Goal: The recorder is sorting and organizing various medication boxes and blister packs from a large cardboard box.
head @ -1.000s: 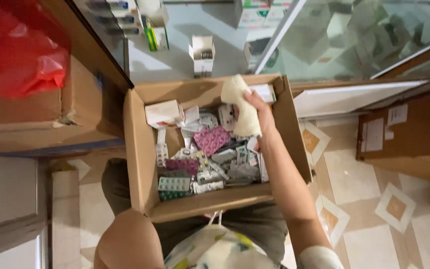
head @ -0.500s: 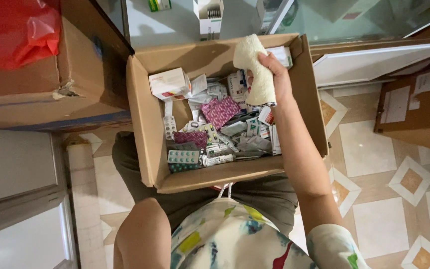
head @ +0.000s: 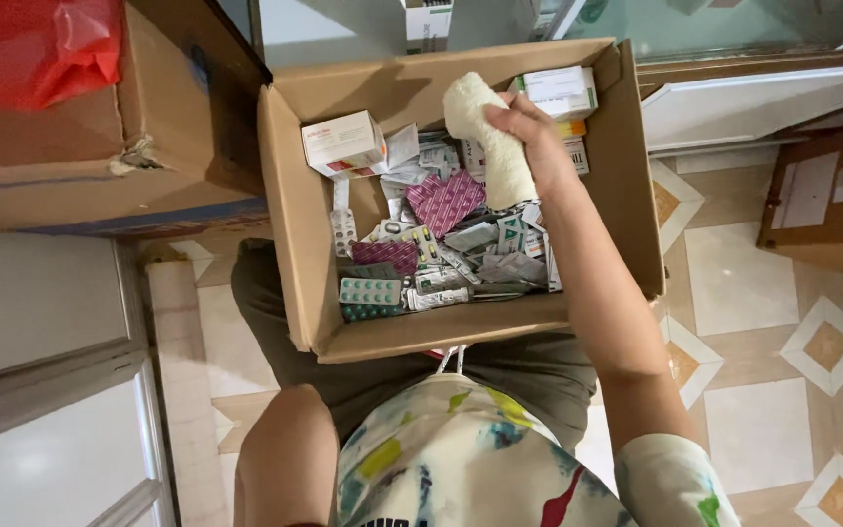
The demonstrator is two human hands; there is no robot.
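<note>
R hand (head: 537, 137) is closed around a cream-white fluffy rolled cloth (head: 488, 137), held upright-ish over the far-right part of an open brown cardboard box (head: 290, 224) that sits on the person's lap. Cloth's lower end hangs just above the pile inside; can't tell if it touches. L hand isn't visible, only the L upper arm (head: 280, 459) at the bottom edge, so its grip can't be told.

Box is packed w/ loose silver & coloured pill blister strips (head: 441, 263). Others inside: a pink-purple patterned foil strip (head: 446, 200) just L of the cloth, a green-dotted blister sheet (head: 370, 291) at the near-left, a white carton w/ red stripe (head: 343, 143) at far-left, and a white flat carton (head: 560, 90) in the far-right corner, right behind the hand. R forearm crosses over the box's right side, hiding packs there.

Around: big brown cardboard box (head: 70, 166) to the L w/ a red plastic bag (head: 36, 44) on top, another brown carton (head: 826, 195) at right, tiled floor w/ diamond pattern (head: 782, 322) beneath, glass cabinet front (head: 734, 24) beyond.
</note>
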